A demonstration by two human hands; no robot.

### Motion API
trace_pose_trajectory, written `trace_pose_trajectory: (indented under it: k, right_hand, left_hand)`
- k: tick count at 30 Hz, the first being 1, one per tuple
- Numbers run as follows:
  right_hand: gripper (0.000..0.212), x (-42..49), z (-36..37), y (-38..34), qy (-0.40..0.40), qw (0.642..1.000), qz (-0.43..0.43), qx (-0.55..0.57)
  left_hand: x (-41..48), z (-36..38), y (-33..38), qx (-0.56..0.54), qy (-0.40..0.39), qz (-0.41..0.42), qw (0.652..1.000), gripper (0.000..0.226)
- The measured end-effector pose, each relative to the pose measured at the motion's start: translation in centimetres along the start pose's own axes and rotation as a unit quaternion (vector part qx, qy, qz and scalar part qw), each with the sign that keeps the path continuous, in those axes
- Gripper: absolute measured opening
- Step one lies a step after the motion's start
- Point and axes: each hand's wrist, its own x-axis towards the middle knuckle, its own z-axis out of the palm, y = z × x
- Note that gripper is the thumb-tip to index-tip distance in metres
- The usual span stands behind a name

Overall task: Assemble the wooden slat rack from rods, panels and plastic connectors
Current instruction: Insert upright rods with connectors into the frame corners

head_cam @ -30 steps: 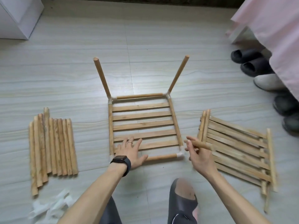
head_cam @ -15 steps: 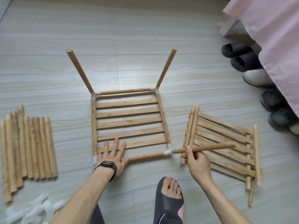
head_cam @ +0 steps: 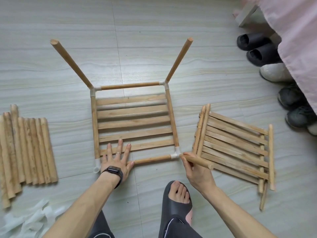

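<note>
The half-built rack [head_cam: 128, 86] lies on the floor at the centre of the frame. Its rod frame encloses a slat panel [head_cam: 133, 122], and two legs stand up at the far corners. The left hand [head_cam: 116, 160] lies flat on the nearest slat, fingers spread. The right hand [head_cam: 197, 170] pinches a loose rod [head_cam: 199, 161], its tip at the white connector [head_cam: 176, 152] on the near right corner. Spare rods [head_cam: 27, 152] are cut off by the left edge. The plastic connectors [head_cam: 34, 219] at lower left are blurred.
</note>
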Motion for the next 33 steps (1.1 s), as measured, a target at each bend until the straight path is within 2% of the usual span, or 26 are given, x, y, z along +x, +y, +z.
trace_pose_trajectory:
  k: [4,7,13,17,19,22,24,25,27,29,31,33]
  right_hand:
    - [0.004,0.7,0.1,-0.2,0.0,1.0,0.026,0.001]
    - [0.01,0.8,-0.2,-0.7,-0.016,0.998,0.052,0.014]
    - [0.018,1.2,0.9,-3.7,-0.056,0.956,0.286,0.025]
    - [0.031,2.3,1.2,-5.7,-0.153,0.927,0.343,-0.022]
    - [0.04,3.2,1.6,-6.6,-0.23,0.909,0.341,-0.073]
    - [0.037,4.4,3.5,-8.4,-0.302,0.906,0.281,-0.096]
    - [0.033,5.5,5.8,-10.1,-0.32,0.92,0.191,-0.119]
    - [0.04,6.0,7.0,-11.2,-0.33,0.924,0.139,-0.134]
    - [0.057,7.0,9.3,-13.0,-0.359,0.919,0.041,-0.161]
    - [0.072,7.6,11.4,-14.5,-0.393,0.895,-0.048,-0.207]
    - [0.08,7.7,13.3,-15.2,-0.42,0.864,-0.103,-0.259]
    - [0.076,7.9,14.5,-14.8,-0.441,0.829,-0.138,-0.315]
  left_hand:
    - [0.3,-0.1,-0.3,0.002,0.013,0.004,1.0,0.069]
    - [0.4,-0.1,-0.3,0.004,0.008,0.007,1.0,0.07]
    - [0.3,-1.5,-0.7,-0.017,-0.002,0.044,0.999,0.07]
    - [-0.7,-3.4,-0.7,-0.024,0.001,0.053,0.998,0.07]
    - [-1.5,-4.7,-1.1,-0.031,0.048,0.058,0.997,0.063]
    - [-3.2,-5.9,-3.4,-0.144,0.208,0.055,0.966,0.044]
    - [-4.0,-6.2,-6.2,-0.221,0.297,0.013,0.929,0.034]
    - [-4.3,-6.1,-8.0,-0.251,0.317,-0.026,0.914,0.032]
    - [-4.8,-5.6,-11.6,-0.302,0.301,-0.128,0.896,0.033]
    - [-5.1,-4.4,-14.9,-0.293,0.238,-0.22,0.9,0.038]
    - [-5.4,-3.0,-17.4,-0.253,0.171,-0.274,0.912,0.041]
    - [-5.4,-1.7,-19.0,-0.225,0.125,-0.296,0.92,0.042]
